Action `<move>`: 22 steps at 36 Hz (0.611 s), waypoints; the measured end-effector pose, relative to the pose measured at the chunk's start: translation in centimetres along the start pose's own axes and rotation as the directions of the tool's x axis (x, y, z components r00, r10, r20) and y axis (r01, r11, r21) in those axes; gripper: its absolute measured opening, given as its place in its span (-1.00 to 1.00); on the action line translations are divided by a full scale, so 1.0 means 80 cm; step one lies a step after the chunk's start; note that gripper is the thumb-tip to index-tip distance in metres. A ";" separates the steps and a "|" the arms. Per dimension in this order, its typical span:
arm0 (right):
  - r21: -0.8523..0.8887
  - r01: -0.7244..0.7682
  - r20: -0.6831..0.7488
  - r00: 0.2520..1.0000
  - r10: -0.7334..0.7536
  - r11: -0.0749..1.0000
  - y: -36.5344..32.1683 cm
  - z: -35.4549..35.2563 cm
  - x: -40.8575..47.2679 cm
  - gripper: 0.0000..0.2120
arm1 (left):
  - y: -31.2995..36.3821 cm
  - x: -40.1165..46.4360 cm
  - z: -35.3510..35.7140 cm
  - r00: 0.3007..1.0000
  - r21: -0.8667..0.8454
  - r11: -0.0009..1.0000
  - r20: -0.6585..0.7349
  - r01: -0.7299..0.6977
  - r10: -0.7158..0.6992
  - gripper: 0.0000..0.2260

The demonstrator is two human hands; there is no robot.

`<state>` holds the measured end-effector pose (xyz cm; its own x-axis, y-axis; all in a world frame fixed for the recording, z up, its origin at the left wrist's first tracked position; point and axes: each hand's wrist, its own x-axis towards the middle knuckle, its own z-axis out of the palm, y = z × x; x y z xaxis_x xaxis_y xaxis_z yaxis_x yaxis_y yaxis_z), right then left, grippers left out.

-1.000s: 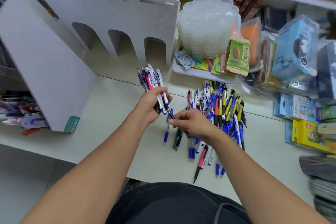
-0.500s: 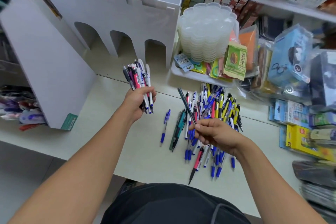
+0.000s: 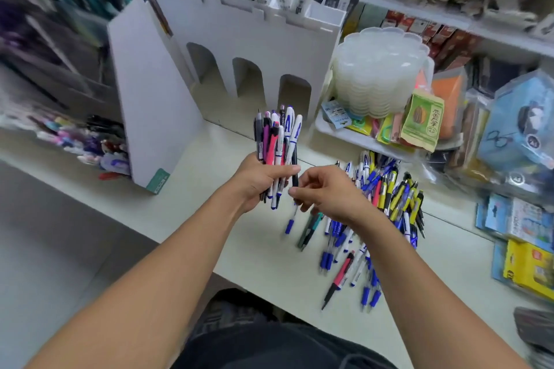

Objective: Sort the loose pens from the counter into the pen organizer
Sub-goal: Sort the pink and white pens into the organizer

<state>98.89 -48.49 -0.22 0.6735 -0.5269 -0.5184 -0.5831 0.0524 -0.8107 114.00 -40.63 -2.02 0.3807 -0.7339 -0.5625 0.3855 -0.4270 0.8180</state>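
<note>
- Pale counter (image 3: 186, 213) carries everything.
- Loose pens (image 3: 386, 207) heaped at 3 o'clock.
- White pen organizer (image 3: 257, 48) at 12.
- Tray (image 3: 332, 129) w/ packets at 1.

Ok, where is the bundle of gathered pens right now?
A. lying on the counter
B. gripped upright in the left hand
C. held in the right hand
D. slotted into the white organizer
B: the left hand grips the bundle of pens upright above the counter.

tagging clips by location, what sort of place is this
Most likely a stationery shop. A white pen organizer holds packaged pens, shelves are crowded with packaged goods, and loose pens lie piled on the counter.
</note>
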 end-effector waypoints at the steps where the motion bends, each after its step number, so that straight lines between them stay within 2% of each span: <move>1: -0.074 0.035 -0.006 0.999 -0.035 0.997 -0.004 0.006 0.003 -0.79 | -0.002 -0.007 -0.007 1.000 0.023 1.000 -0.008 0.000 0.001 -0.77; 4: -0.276 0.127 0.055 0.992 -0.116 0.953 -0.020 0.029 0.009 -0.79 | -0.009 -0.030 -0.031 0.999 0.001 1.000 -0.051 0.018 -0.018 -0.82; 8: -0.287 0.210 0.228 0.963 -0.147 0.935 -0.040 0.058 0.014 -0.86 | -0.014 -0.063 -0.072 0.989 -0.062 0.998 -0.147 0.011 -0.020 -0.87; 9: -0.231 0.198 0.239 0.961 -0.141 0.953 -0.045 0.062 0.016 -0.88 | -0.014 -0.071 -0.083 0.987 -0.088 0.996 -0.159 0.011 -0.025 -0.88; 11: -0.007 0.117 0.192 0.975 -0.113 0.993 -0.059 0.070 0.024 -0.87 | -0.013 -0.088 -0.109 0.987 -0.147 0.989 -0.157 0.013 -0.036 -0.87; 13: 0.243 0.043 0.167 0.982 -0.086 0.969 -0.079 0.083 0.032 -0.81 | -0.012 -0.102 -0.136 0.992 -0.188 0.982 -0.122 0.013 -0.037 -0.83; 14: 0.315 0.031 0.186 0.978 -0.094 0.949 -0.091 0.093 0.034 -0.80 | -0.010 -0.110 -0.150 0.995 -0.196 0.981 -0.093 0.014 -0.033 -0.79; 17: 0.393 0.062 0.260 0.950 -0.175 0.918 -0.129 0.132 0.036 -0.85 | -0.005 -0.128 -0.187 1.000 -0.184 0.983 0.007 0.016 -0.015 -0.67; 22: 0.440 0.176 0.092 0.967 -0.239 0.881 -0.174 0.201 0.042 -0.88 | 0.010 -0.141 -0.260 0.993 -0.193 0.981 0.106 -0.026 0.047 -0.74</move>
<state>116.58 -37.39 4.95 0.8321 -0.4440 -0.3324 -0.1952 0.3266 -0.9248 127.50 -21.69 2.50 0.3070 -0.8051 -0.5076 0.5308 -0.2979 0.7935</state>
